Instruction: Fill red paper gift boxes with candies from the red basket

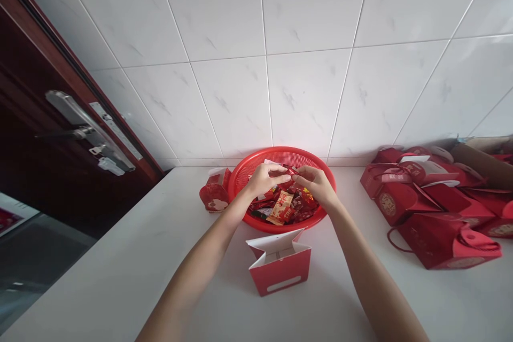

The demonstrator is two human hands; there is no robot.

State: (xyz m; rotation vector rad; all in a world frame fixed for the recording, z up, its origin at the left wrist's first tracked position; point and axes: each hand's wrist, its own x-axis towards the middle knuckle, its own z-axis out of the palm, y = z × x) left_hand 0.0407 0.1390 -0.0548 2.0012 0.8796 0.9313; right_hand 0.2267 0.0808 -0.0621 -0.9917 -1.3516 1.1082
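Note:
Above a red plastic basket point(239, 173) of wrapped sweets, my left hand point(266, 178) and my right hand point(317, 185) come close together. Between their fingertips is a shiny red wrapped candy point(291, 170), with the fingers of both hands pinched at it. Below them in the basket lie several more sweets, among them a cream-and-red packet point(281, 207). A small red paper box point(281, 272) with a white inside stands with its top open in front of the basket, between my forearms.
Left of the basket stands another red box point(215, 191). Several red gift boxes point(444, 235) with cord handles crowd the right side of the white table point(132, 272), near a brown cardboard box point(479, 163). Behind is a tiled wall point(304, 101); at left, a dark door point(44, 101).

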